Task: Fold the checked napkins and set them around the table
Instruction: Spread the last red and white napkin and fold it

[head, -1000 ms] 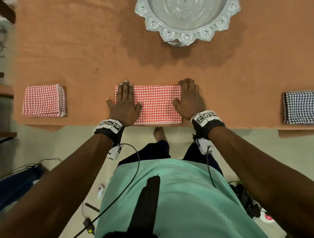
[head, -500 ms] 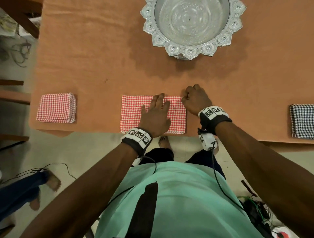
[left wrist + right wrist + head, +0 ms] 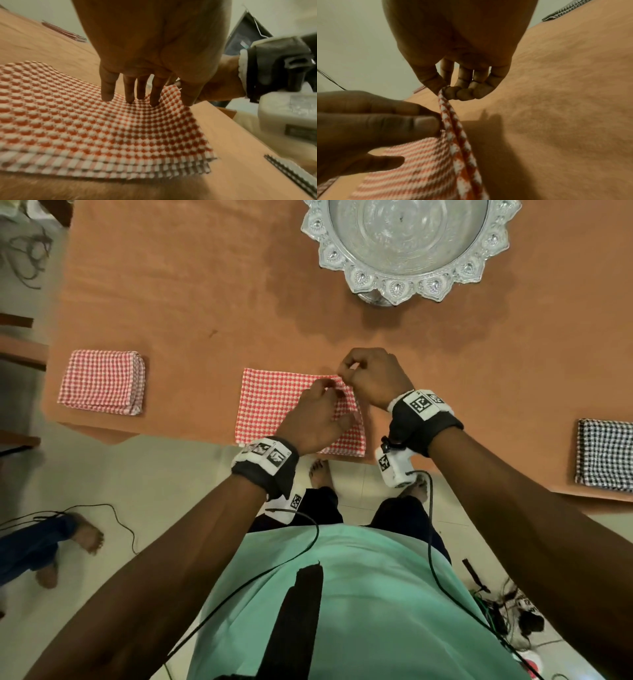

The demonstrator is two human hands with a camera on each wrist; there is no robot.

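Note:
A red checked napkin (image 3: 274, 409), folded to a rectangle, lies at the near edge of the orange table (image 3: 205, 302). My right hand (image 3: 346, 376) pinches its far right corner between thumb and forefinger and holds it slightly raised; the right wrist view shows the doubled edge (image 3: 453, 121) rising into that pinch. My left hand (image 3: 320, 409) rests on the right part of the napkin (image 3: 85, 128). Its fingertips (image 3: 128, 98) press the cloth just beside the lifted corner. The thumb stays apart from them.
A folded red checked napkin (image 3: 101, 381) lies at the table's left end and a folded black checked napkin (image 3: 604, 455) at the right end. An ornate silver bowl (image 3: 407, 248) stands at the far middle. Cables and another person's feet (image 3: 85, 535) are on the floor.
My left hand slid from the napkin's left side to its far right corner. My right hand went from lying flat beside the edge to pinching and lifting that corner.

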